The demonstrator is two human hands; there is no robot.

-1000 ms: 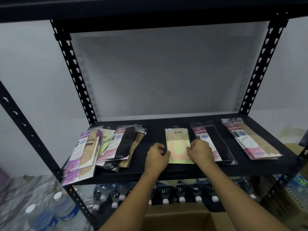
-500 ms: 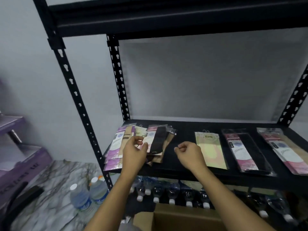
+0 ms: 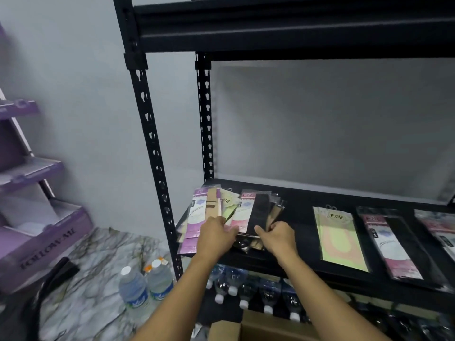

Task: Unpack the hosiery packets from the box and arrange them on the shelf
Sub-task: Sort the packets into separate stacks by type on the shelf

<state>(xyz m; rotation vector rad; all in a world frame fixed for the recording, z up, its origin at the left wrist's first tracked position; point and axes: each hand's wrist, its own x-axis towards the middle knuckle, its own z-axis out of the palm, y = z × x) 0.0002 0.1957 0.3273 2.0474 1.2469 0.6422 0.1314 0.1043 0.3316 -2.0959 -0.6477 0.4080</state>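
Note:
A loose pile of hosiery packets (image 3: 246,207) in purple, green, pink, black and beige lies fanned at the left end of the black shelf (image 3: 295,267). My left hand (image 3: 216,238) lies on the pile's near edge, fingers curled at the purple and green packets. My right hand (image 3: 278,238) pinches the near end of the black and beige packets. Further right, laid out singly, are a green packet (image 3: 339,237), a pink-and-black packet (image 3: 391,247) and a third packet (image 3: 440,230) cut off by the frame edge. The cardboard box (image 3: 266,331) sits below, between my forearms.
A black slotted upright (image 3: 152,153) stands at the shelf's left front corner, with another shelf board overhead. Capped water bottles (image 3: 246,289) fill the level below. Two more bottles (image 3: 134,289) stand on the marbled floor beside a purple cardboard display stand (image 3: 37,232).
Both hands left the green packet in the middle of the shelf and moved left onto the fanned pile. The view swung left with them.

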